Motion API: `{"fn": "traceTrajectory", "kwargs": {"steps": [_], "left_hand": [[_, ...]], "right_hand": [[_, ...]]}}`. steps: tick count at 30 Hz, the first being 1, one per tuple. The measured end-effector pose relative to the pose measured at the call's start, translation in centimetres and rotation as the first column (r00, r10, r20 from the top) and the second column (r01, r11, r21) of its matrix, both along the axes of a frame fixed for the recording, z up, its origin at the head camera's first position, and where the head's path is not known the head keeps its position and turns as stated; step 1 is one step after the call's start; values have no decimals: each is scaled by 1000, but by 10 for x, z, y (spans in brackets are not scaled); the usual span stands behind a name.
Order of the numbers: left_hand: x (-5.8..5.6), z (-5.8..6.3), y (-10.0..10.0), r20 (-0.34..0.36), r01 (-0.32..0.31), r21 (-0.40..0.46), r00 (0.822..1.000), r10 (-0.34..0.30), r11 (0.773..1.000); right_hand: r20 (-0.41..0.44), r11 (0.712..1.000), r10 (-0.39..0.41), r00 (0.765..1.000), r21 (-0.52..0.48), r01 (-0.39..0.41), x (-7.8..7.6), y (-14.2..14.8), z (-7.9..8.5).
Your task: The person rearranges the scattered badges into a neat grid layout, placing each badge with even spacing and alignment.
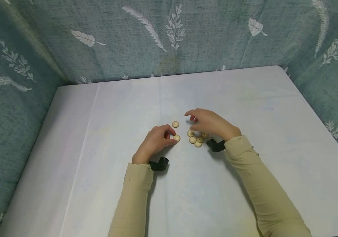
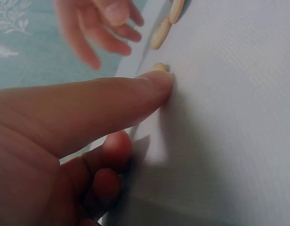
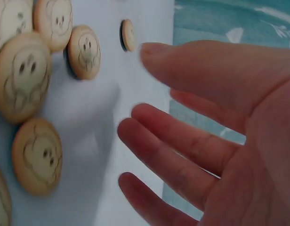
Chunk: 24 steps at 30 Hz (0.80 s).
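Between thumb and index finger, my left hand [image 1: 156,140] pinches a small round biscuit [image 1: 176,138] at the white tabletop. In the left wrist view the thumb covers most of that biscuit [image 2: 159,67]. A single biscuit [image 1: 175,124] lies flat just beyond it. To the right sits a loose cluster of several biscuits [image 1: 193,140], with faces drawn on their tops, as the right wrist view shows on one biscuit [image 3: 84,52]. My right hand [image 1: 210,122] hovers over the far side of this cluster, fingers spread and slightly bent, holding nothing.
The table [image 1: 112,115] has a white cover with faint creases. Green cloth [image 1: 112,59] with white leaf prints hangs behind it and along both sides. A black wrist camera [image 1: 159,164] is on the left wrist and another camera [image 1: 215,145] on the right.
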<state>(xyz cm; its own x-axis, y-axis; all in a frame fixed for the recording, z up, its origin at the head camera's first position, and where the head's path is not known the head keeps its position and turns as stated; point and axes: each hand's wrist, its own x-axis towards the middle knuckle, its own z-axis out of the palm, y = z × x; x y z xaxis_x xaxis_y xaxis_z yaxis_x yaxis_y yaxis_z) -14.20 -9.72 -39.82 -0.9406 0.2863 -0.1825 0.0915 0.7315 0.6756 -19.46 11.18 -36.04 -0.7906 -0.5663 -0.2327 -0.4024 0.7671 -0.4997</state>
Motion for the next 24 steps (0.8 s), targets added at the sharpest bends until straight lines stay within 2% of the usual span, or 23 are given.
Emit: {"fn": "traceTrajectory", "kwargs": {"steps": [10, 18, 24], "left_hand": [[0, 1, 2, 5, -13, -15, 1000, 14, 1000], [4, 0, -2, 14, -21, -40, 1000, 22, 999], [2, 1, 0, -2, -8, -26, 1000, 8, 1000]], "right_hand": [[6, 998, 22, 1000, -58, -22, 3, 14, -6], [52, 998, 23, 998, -59, -20, 6, 11, -13], [44, 998, 37, 998, -42, -36, 6, 11, -13]]}}
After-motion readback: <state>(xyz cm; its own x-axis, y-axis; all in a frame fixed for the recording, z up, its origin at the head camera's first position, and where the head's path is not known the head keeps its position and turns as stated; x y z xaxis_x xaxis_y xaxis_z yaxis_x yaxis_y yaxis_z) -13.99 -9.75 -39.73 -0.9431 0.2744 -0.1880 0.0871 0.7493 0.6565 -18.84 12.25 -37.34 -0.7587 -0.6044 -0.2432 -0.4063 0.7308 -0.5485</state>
